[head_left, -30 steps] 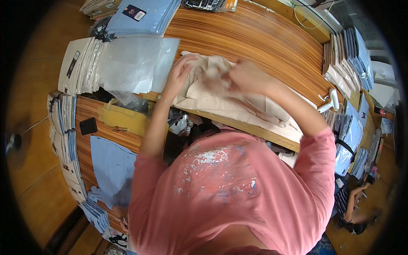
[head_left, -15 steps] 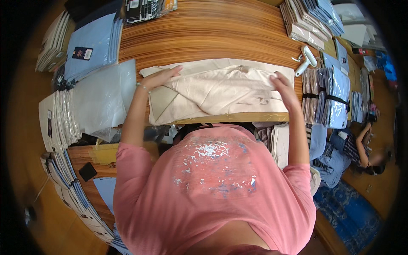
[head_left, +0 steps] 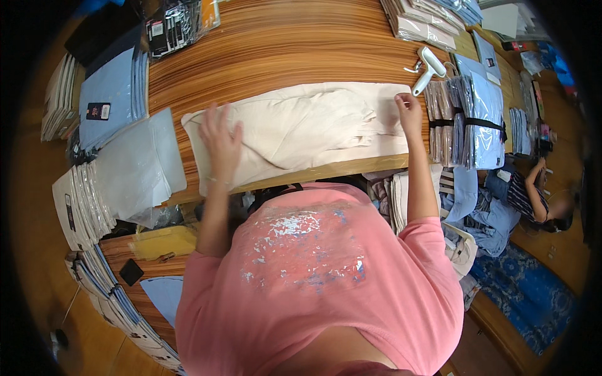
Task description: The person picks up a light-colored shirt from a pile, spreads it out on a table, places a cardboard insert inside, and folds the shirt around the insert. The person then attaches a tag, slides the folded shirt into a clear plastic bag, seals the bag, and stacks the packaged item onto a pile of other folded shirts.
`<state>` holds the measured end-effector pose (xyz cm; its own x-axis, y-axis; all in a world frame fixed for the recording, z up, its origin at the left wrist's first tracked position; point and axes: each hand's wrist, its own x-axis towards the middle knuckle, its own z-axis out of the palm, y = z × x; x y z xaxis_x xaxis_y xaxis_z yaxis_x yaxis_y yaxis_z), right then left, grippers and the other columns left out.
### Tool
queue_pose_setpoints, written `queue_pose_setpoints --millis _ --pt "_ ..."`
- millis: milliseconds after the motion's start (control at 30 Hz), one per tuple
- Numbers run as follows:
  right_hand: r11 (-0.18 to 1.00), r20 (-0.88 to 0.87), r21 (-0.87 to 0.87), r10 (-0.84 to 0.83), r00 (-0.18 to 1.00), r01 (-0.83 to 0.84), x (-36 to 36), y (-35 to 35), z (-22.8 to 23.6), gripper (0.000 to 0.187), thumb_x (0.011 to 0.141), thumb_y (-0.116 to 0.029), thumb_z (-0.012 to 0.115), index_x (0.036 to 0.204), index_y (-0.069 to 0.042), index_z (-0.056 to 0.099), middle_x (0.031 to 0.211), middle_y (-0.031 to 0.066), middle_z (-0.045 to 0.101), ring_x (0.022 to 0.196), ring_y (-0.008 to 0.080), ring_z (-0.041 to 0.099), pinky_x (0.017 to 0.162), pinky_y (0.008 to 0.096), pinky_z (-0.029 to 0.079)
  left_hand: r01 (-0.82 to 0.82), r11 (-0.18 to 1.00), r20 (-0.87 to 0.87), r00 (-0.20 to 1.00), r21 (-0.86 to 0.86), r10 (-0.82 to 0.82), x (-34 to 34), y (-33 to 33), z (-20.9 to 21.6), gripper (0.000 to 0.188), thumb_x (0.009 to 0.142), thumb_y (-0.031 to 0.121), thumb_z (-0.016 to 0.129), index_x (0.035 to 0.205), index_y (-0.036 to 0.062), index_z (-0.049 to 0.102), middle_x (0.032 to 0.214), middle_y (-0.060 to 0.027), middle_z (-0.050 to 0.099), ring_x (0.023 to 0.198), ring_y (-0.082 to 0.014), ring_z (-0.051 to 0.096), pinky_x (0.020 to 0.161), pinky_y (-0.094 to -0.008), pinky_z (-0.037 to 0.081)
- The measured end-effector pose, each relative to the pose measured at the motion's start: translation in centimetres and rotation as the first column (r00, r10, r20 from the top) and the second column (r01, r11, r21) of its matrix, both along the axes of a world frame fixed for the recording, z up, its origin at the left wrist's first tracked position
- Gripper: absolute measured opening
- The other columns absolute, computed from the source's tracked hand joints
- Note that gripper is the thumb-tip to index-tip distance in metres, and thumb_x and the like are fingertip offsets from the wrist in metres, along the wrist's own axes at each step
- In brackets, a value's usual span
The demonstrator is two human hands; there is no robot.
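Observation:
A beige cloth garment (head_left: 301,125) lies folded into a long strip along the near edge of the table, its upper layers loosely creased. Over its left end is my left hand (head_left: 221,141), slightly blurred, with fingers spread and nothing gripped. My right hand (head_left: 409,114) is at the far right corner of the garment, thumb and fingers pinched together on the cloth edge. Just beyond that hand lies a white roller-like tool with a handle (head_left: 429,70).
Clear plastic bags (head_left: 141,163) and a stack of light blue shirts (head_left: 110,94) are on the left. Bagged garments (head_left: 486,122) tied with black bands stand at the right. Packaged beige garments (head_left: 417,22) lie at the far right. Another person (head_left: 530,191) is off to the right.
My left hand has drawn back from the garment's far edge and spread its fingers over the left end. My right hand has moved to the far right corner. The cloth lies flatter.

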<state>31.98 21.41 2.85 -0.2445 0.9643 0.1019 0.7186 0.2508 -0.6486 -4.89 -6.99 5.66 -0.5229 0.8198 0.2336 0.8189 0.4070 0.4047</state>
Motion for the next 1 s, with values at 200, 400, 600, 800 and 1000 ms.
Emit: queue_pose_setpoints --millis 200,400,600,800,1000 --pt "0.977 0.266 -0.036 -0.192 0.945 0.209 1.5 4.2 -1.8 0.033 0.074 -0.031 0.070 0.093 -0.004 0.065 0.082 0.0135 0.065 0.076 0.0305 0.062 0.068 0.0404 0.047 -0.013 0.981 -0.094 0.996 -0.193 -0.006 3.7 -1.5 -5.1 0.054 0.085 0.046 0.050 0.134 0.0243 0.041 0.146 -0.0106 0.022 0.134 -0.0390 0.014 0.100 -0.0667 0.011" --pt "0.993 0.158 -0.006 -0.115 0.981 0.117 3.6 2.7 -1.0 0.040 0.072 -0.032 0.071 0.095 -0.001 0.062 0.093 0.0175 0.063 0.088 0.0329 0.060 0.073 0.0428 0.046 0.062 0.998 -0.007 0.998 -0.007 -0.062 7.0 1.4 -1.0 0.054 0.081 0.029 0.059 0.130 0.0129 0.043 0.139 -0.0181 0.029 0.133 -0.0357 0.019 0.103 -0.0603 0.015" --pt "0.983 0.326 -0.181 0.071 0.943 -0.011 4.2 -2.2 0.8 0.048 0.071 -0.030 0.071 0.099 0.006 0.058 0.094 0.0251 0.061 0.092 0.0389 0.058 0.078 0.0442 0.045 0.448 0.893 0.011 0.894 0.037 -0.448 20.3 10.2 0.4 0.055 0.082 0.028 0.058 0.131 0.0085 0.042 0.136 -0.0138 0.037 0.128 -0.0320 0.031 0.106 -0.0488 0.022" --pt "0.814 -0.267 -0.457 0.260 0.928 -0.359 6.2 -0.2 0.1 0.054 0.078 -0.029 0.065 0.116 0.006 0.050 0.104 0.0242 0.061 0.096 0.0342 0.060 0.083 0.0389 0.045 0.518 0.846 0.050 0.848 0.124 -0.527 21.5 11.2 -0.2 0.050 0.089 0.038 0.049 0.128 0.0060 0.045 0.133 -0.0131 0.042 0.125 -0.0253 0.037 0.102 -0.0412 0.032" --pt "0.337 -0.571 -0.629 0.412 0.710 -0.701 0.4 -4.9 10.4 0.052 0.086 -0.022 0.060 0.131 -0.007 0.038 0.108 0.0150 0.057 0.087 0.0217 0.060 0.077 0.0328 0.048 -0.166 0.980 0.930 -0.334 0.106 -0.157 21.5 11.4 -1.3 0.054 0.094 0.039 0.044 0.128 -0.0019 0.039 0.119 -0.0095 0.054 0.105 -0.0172 0.054 0.092 -0.0307 0.042"
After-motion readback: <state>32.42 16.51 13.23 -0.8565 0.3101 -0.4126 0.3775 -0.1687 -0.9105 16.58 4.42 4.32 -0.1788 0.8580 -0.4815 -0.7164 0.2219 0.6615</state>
